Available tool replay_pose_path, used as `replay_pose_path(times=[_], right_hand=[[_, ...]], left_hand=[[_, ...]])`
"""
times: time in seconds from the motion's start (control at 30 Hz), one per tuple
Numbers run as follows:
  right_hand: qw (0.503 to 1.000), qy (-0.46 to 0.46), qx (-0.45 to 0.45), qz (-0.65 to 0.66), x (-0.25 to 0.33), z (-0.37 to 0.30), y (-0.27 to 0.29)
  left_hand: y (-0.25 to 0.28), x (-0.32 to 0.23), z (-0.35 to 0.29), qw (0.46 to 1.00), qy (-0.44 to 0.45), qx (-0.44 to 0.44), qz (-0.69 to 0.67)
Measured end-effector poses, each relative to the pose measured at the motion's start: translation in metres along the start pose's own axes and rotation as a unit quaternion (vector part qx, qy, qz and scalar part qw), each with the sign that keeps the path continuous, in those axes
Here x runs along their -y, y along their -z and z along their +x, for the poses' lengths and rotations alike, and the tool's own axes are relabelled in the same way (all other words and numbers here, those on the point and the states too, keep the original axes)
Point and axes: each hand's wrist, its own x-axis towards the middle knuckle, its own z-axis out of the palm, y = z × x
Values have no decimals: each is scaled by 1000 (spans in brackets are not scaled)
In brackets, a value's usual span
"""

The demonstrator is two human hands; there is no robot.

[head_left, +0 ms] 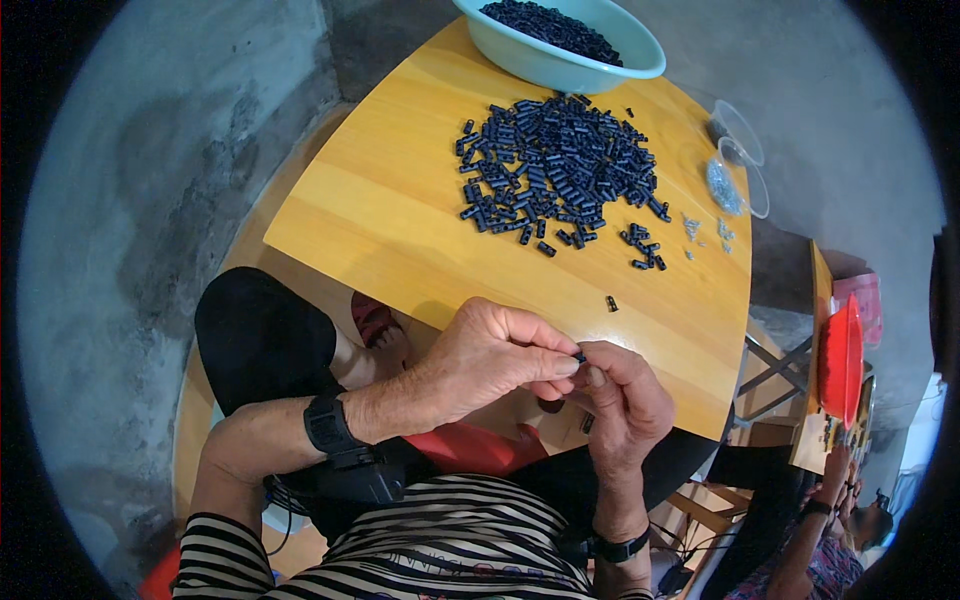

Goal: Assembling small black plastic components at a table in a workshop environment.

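Note:
My left hand (497, 358) and my right hand (632, 402) meet over the near edge of the table. Between their fingertips is a small black plastic piece (580, 357), mostly covered by the fingers. The left thumb and forefinger pinch it, and the right fingers close in from the other side. On the table just beyond lies a single black piece (612, 304). Farther off, a large pile of short black plastic cylinders (550, 165) spreads out, with a small cluster of the same pieces (642, 247) to its right.
A pale blue basin (640, 62) of black pieces stands at the far edge of the wooden table (370, 190). Small metal parts (691, 228) lie at the right, near clear tubs (745, 195). Beyond, another person (815, 545) sits beside a red basin (840, 362).

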Motion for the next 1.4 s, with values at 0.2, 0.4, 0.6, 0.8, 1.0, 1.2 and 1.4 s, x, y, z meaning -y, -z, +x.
replay_pose_path(times=[0.2,0.4,0.6,0.8,1.0,1.2,1.4], right_hand=[[984,120,-1,-132,2,3,-6],[979,137,-3,-154,13,16,-7],[990,90,15,-112,17,30,5],[993,-85,-75,16,-6,27,37],[978,-66,-8,-199,-22,25,33],[968,-12,3,-252,-31,39,20],[962,15,13,-274,-39,46,17]], left_hand=[[2,-2,1,1000,-4,-10,2],[9,-11,8,999,-45,-3,25],[8,-24,6,996,-65,-17,52],[15,-23,7,993,-93,-49,46],[18,-11,13,987,-134,-57,63],[15,2,18,987,-134,-47,74],[14,5,19,991,-109,-41,68]])
